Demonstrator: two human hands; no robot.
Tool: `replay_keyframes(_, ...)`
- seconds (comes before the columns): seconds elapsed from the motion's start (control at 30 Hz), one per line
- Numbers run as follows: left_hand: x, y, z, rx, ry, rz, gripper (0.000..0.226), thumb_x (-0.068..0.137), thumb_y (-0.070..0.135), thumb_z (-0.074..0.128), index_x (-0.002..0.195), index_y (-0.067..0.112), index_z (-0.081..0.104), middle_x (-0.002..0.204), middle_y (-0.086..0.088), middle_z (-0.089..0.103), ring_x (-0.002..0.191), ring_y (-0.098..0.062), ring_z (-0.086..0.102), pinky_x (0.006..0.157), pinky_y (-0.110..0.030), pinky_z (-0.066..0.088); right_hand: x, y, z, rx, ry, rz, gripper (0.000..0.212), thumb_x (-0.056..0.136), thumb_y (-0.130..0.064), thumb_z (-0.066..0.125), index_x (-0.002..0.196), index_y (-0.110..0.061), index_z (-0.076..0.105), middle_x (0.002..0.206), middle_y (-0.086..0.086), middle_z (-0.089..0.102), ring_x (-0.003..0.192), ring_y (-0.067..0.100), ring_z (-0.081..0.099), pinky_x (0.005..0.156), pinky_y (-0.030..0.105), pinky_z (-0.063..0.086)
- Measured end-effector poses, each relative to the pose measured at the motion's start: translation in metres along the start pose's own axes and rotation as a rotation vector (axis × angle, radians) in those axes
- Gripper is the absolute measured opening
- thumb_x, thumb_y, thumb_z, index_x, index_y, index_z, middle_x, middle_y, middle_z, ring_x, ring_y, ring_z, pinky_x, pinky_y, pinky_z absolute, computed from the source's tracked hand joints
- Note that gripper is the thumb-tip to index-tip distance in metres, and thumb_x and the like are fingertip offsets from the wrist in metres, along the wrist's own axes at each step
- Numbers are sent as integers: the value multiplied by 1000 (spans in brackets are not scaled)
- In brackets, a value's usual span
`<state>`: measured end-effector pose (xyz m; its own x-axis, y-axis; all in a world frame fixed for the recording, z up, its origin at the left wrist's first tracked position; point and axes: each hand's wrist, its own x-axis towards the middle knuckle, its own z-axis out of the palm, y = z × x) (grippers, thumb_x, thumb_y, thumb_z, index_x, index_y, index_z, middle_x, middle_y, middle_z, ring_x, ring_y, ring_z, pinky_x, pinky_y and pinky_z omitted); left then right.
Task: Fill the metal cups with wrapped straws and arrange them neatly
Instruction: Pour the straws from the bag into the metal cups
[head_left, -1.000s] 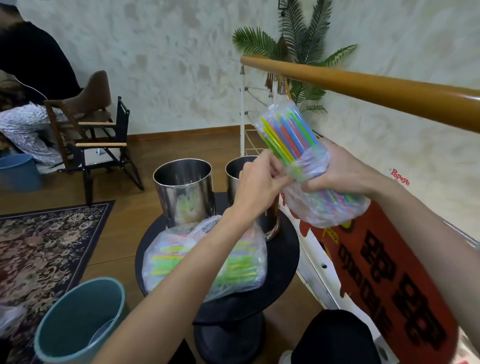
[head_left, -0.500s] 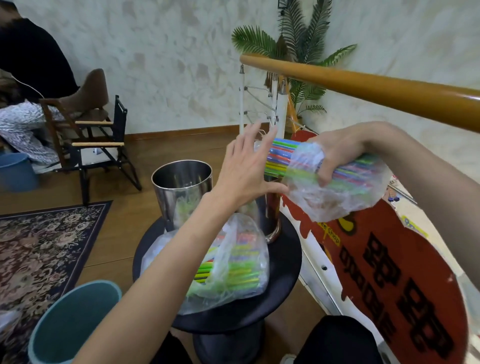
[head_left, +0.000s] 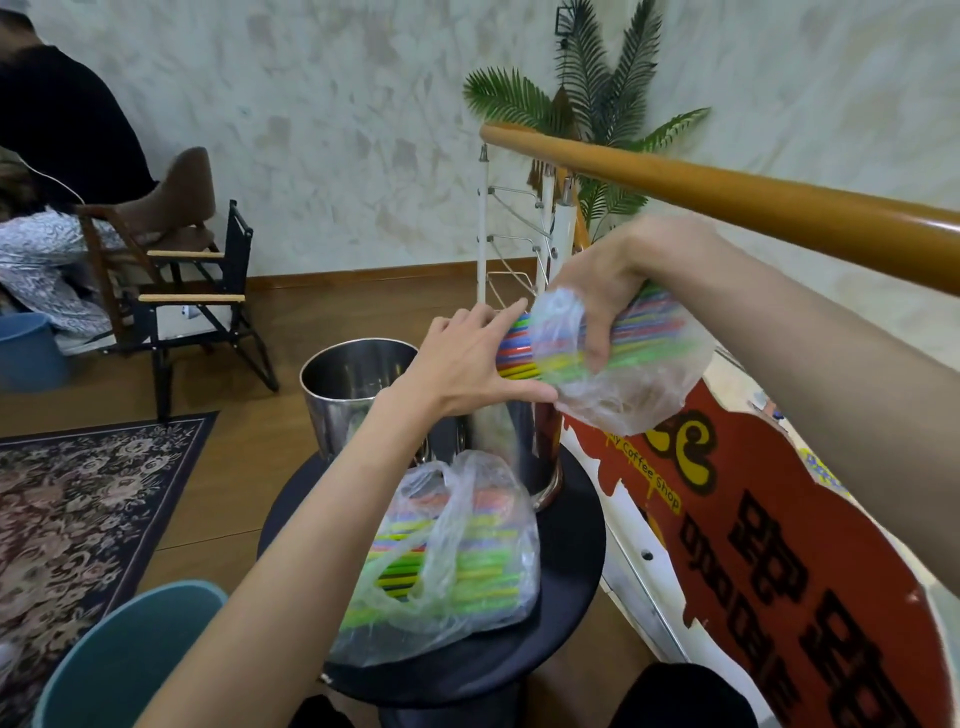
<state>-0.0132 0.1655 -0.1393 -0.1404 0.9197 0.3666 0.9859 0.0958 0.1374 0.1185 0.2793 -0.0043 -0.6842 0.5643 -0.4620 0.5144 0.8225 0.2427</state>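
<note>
My right hand (head_left: 597, 291) curls round a clear plastic bag of coloured straws (head_left: 623, 358), held nearly level above the round black counter (head_left: 571, 545); that grip is wrapped tight on the bundle, with the loose plastic sagging below it. My left hand (head_left: 467, 364) is spread, its straight fingers (head_left: 498, 322) laid against the bare straw ends that stick out of the bag's mouth, and the thumb reaches under them.

Two shiny cylindrical metal cups stand at the far side of the counter. The left metal cup (head_left: 337, 405) shows its open rim and I cannot tell what lies inside. The right metal cup (head_left: 524, 447) sits directly beneath my hands, and most of it is hidden behind them.

A second clear plastic bag of coloured straws (head_left: 457, 561) lies flat on the near half of the counter, its knotted top loose.

A teal plastic bin (head_left: 119, 654) stands on the floor to the lower left, beside a patterned rug (head_left: 78, 509). A red shaped signboard (head_left: 779, 571) leans just right of the counter, under an orange-brown wooden handrail (head_left: 753, 202).
</note>
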Motion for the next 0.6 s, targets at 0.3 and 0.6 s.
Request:
replay_keyframes(0.3,-3,-8,9,-126,-114,25,118,60,100,44,148,24,34,138,5,56,123,-18,55,113,-44,32,1,7,17,219,226,-110,98,48,-52,97,129,-36,45,107,-17,56,91,5,57,77,33,51)
replay_keyframes(0.6,-4,-1,9,18,-179,29,94,67,94,52,129,24,46,120,0,63,105,-26,60,82,-39,42,-5,5,0,43,253,-32,119,47,-59,94,147,-25,39,142,2,53,124,29,54,96,37,44)
